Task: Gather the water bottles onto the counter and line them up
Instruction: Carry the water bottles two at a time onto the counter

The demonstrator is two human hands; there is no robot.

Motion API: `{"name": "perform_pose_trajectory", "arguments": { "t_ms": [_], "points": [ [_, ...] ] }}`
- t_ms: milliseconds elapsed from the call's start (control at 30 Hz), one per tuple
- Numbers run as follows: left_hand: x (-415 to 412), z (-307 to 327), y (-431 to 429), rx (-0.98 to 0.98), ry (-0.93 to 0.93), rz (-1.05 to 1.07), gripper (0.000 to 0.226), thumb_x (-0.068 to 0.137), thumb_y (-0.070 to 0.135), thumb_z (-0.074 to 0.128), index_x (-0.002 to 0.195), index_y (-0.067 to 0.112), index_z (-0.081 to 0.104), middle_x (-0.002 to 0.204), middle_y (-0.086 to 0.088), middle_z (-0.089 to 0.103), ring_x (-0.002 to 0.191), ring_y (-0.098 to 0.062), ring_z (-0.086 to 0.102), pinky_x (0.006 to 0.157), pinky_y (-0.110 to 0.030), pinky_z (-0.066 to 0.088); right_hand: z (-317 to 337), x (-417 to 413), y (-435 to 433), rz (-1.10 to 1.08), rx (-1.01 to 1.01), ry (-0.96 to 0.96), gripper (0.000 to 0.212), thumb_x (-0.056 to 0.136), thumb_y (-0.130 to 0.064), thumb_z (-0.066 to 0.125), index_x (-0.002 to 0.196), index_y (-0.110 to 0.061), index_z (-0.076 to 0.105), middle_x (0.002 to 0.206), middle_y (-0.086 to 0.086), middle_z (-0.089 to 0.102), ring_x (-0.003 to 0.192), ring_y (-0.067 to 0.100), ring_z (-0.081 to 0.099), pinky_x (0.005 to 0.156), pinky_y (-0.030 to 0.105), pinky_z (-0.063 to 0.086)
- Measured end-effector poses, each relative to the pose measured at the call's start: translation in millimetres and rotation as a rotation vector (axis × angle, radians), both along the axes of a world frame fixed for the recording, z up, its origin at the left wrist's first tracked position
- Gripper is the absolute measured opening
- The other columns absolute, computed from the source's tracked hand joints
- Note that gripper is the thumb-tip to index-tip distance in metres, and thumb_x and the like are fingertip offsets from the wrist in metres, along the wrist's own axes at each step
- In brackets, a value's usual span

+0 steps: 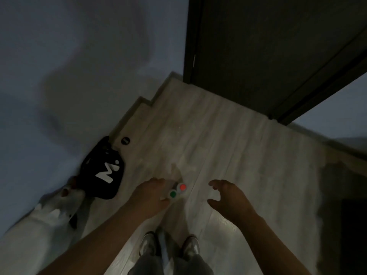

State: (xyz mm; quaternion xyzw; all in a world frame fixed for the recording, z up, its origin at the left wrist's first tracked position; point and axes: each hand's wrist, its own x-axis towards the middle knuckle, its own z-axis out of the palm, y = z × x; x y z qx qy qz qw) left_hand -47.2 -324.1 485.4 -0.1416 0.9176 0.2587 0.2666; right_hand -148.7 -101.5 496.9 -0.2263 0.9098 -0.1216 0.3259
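Obs, dim light, view blurred: we stand over a wood floor (228, 145), shoes (148, 243) at near edge, both arms reaching down and fwd

Bottles (173, 194): two, seen cap-on from above, one green top, one red top (182, 187), touching each other, centre of view just far of our feet. Can't tell if they stand on the floor or are already lifted. Counter not in view

L hand (153, 190): pressed against the left side of the pair, fingers appear wrapped round them just below the tops; fingertips hidden. We judge both are taken in one hand so the other stays free

R hand (226, 197): apart from the pair, to the right, fingers loosely curved in a C, thumb spread, holding nothing we can make out. Prob ready for a further bottle; none visible there

Surroundings: black bag (103, 171) w/ white letter against the left wall (79, 56), pale shape near-left unidentified, dark door (268, 46) far right

Status est.: early, gathering phase, lining up not begun
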Motion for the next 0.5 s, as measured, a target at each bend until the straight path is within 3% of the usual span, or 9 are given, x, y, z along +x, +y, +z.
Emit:
{"name": "perform_pose_trajectory", "arguments": {
  "t_ms": [100,333,433,500],
  "points": [
    [2,-70,-7,0.036,0.002,0.004,0.054,0.093,0.039,0.055,0.14,0.016,0.042,0.135,-0.004,0.051,0.121,-0.014,0.048,0.092,-0.016,0.033,-71,2,-5,0.001,0.003,-0.03,0.055,0.088,-0.038,0.063,0.139,-0.026,0.045,0.13,-0.004,0.055,0.117,0.01,0.053,0.095,0.018,0.039],
    [8,-243,-16,0.07,-0.06,0.06,0.058,0.09,0.041,0.061,0.137,0.013,0.044,0.134,-0.005,0.051,0.119,-0.016,0.05,0.096,-0.02,0.037,-240,5,-9,-0.033,-0.038,0.008,0.058,0.087,-0.036,0.066,0.139,-0.022,0.046,0.134,-0.003,0.05,0.116,0.011,0.054,0.095,0.018,0.041],
    [9,-310,-17,0.133,0.047,0.046,0.037,0.084,0.033,0.071,0.117,0.033,0.054,0.119,0.002,0.059,0.108,-0.014,0.055,0.083,-0.013,0.035,-313,6,-7,-0.039,-0.058,0.055,0.061,0.085,-0.036,0.068,0.14,-0.021,0.045,0.136,-0.003,0.049,0.116,0.012,0.054,0.096,0.019,0.042],
    [7,-353,-18,0.15,0.153,0.05,0.04,0.079,0.029,0.077,0.105,0.044,0.05,0.108,0.006,0.062,0.097,-0.007,0.055,0.079,-0.012,0.034,-359,5,-7,-0.037,-0.08,0.093,0.064,0.084,-0.038,0.069,0.141,-0.021,0.043,0.137,-0.003,0.048,0.118,0.012,0.053,0.096,0.019,0.04]
  ]
}}
